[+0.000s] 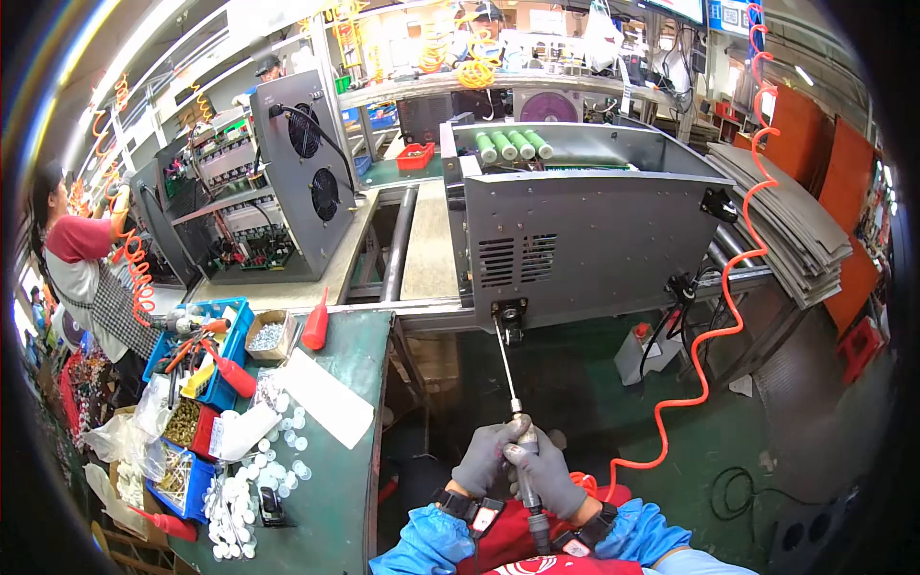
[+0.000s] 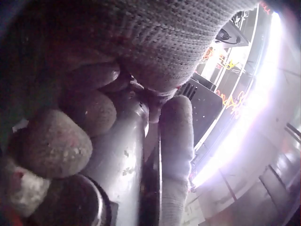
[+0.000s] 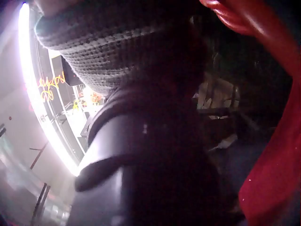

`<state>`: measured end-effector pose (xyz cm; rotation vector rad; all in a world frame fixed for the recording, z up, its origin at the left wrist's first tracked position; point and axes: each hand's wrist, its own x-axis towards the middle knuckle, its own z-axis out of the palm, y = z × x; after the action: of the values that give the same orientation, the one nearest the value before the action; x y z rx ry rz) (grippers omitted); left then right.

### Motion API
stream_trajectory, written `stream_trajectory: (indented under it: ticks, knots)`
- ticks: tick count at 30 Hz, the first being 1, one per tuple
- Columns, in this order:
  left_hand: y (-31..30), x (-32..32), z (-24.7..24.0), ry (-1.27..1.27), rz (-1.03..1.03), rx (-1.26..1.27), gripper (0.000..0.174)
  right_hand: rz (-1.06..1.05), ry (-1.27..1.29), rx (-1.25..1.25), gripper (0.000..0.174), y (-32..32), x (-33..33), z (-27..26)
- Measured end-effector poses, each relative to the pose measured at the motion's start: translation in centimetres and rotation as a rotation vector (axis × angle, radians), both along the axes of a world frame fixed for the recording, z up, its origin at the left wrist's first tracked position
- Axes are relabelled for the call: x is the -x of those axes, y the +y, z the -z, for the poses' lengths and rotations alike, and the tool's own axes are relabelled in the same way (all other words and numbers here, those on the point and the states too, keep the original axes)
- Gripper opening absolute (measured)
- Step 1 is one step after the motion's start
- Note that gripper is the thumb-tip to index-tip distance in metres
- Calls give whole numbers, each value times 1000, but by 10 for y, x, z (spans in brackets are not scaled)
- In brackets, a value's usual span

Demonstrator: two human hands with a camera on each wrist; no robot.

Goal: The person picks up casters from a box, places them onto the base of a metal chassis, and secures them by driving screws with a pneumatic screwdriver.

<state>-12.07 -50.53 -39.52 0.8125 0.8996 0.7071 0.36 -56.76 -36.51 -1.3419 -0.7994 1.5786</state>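
Two gloved hands are gripping one pneumatic screwdriver (image 1: 533, 506) at the near middle of the scene. The left hand (image 1: 484, 458) is wrapping its fingers round the left side of the tool's body. The right hand (image 1: 548, 471) is closing round it from the right, and the two hands are touching each other. In the left wrist view the fingers (image 2: 89, 110) are curling tightly against the shiny barrel (image 2: 122, 165). In the right wrist view the knitted glove (image 3: 108, 42) is lying over the dark tool body, too close to show the fingers.

The long bit (image 1: 507, 369) is pointing away from the hands toward the far side, tilted slightly left. Its tip is meeting a black fitting (image 1: 509, 313) at the lower edge of the grey cabinet (image 1: 594, 230), which is standing on the rails beyond.

An orange coiled hose (image 1: 714, 326) is coming out just beside the right hand and climbing up the right side of the scene.

On the left, a green bench (image 1: 355, 450) is carrying blue bins (image 1: 230, 321), a red bottle (image 1: 315, 326) and scattered white caps (image 1: 240, 479).
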Motion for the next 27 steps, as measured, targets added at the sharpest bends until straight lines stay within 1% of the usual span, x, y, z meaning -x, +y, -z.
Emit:
stream_trajectory:
  ticks: [2, 5, 8, 11, 14, 17, 20, 23, 26, 27]
  knots:
    - [4, 4, 5, 29, 30, -25, 37, 5, 15, 46, 57, 0, 3, -8]
    - [3, 6, -1, 30, 21, -64, 36, 13, 1, 20, 56, 0, 7, -7]
    - [1, 10, -8, -2, 40, -12, 35, 16, 0, -4, 54, -1, 8, -3]
    - [2, 10, 0, 8, -6, -58, 39, 18, 2, -28, 54, 0, 10, 2]
    - [4, 9, 6, -9, -8, -42, 40, 9, -10, -11, 55, 1, 10, 2]
    - [4, 11, -1, -33, 38, -15, 31, 13, -39, -26, 43, 1, 12, 3]
    - [8, 14, 9, 19, 50, -30, 31, 6, -45, -31, 44, 2, 13, 3]
    - [13, 14, 27, 12, 62, -26, 31, -2, -48, -10, 44, 3, 14, 0]
    - [11, 12, 22, -21, 42, -10, 31, 26, -4, -52, 61, 3, 12, 8]
    - [10, 12, 19, -41, 46, 11, 31, 23, -13, -47, 61, 3, 11, 8]
